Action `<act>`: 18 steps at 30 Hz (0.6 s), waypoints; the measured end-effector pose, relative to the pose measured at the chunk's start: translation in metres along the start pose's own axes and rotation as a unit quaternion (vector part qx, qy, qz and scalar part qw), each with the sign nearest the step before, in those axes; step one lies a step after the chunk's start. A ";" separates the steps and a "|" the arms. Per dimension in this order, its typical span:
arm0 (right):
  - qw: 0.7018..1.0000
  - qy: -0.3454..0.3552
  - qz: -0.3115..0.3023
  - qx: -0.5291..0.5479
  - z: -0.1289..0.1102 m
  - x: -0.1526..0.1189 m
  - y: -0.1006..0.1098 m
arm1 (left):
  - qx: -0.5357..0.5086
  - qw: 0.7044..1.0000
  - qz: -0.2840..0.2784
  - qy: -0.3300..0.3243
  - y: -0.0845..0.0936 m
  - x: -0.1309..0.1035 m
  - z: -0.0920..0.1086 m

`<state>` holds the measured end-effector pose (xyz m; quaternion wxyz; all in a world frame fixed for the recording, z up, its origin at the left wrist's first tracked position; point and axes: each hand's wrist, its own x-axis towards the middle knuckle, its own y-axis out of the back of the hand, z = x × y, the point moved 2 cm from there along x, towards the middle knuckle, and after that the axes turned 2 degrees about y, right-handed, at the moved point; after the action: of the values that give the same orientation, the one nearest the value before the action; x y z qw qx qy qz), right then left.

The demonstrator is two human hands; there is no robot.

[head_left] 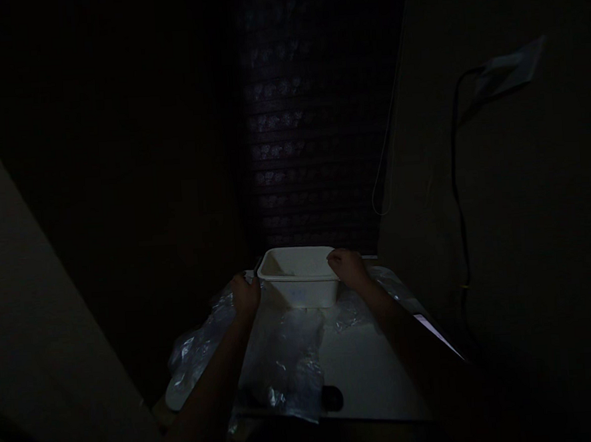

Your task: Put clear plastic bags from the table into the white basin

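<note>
A white rectangular plastic tub stands on the far part of a white table, its open top towards me. My right hand is closed at the tub's right rim, with the fingertips over the edge. Just left of the tub, my left hand is closed, and a thin dark thing shows above its fingers, too dim to name. A clear plastic bag lies flat in front of the tub. More crumpled clear plastic is beside my left forearm. What lies inside the tub is too dark to tell.
A small dark round object sits at the table's near edge. Along its right side is a bright-screened flat thing. A black cable hangs from a wall socket. Dark blinds and a looped cord are behind.
</note>
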<state>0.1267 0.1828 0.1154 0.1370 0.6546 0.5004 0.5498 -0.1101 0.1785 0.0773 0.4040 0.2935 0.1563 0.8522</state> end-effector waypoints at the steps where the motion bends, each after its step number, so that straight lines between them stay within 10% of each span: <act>1: 1.000 -0.017 0.000 -0.019 0.005 -0.004 0.004 | 0.029 0.999 0.000 -0.021 0.004 -0.005 -0.001; 8: 0.977 -0.091 -0.098 -0.168 0.051 -0.056 0.008 | 0.269 0.927 -0.149 -0.213 0.009 -0.038 -0.010; 18: 0.963 -0.145 -0.158 -0.163 0.072 -0.090 0.030 | 0.314 0.904 -0.141 -0.253 0.017 -0.058 0.017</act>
<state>0.2133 0.1232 0.0592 0.3980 0.6086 0.4759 0.4947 -0.0807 0.1236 0.0773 0.4327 0.5857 0.3480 0.5905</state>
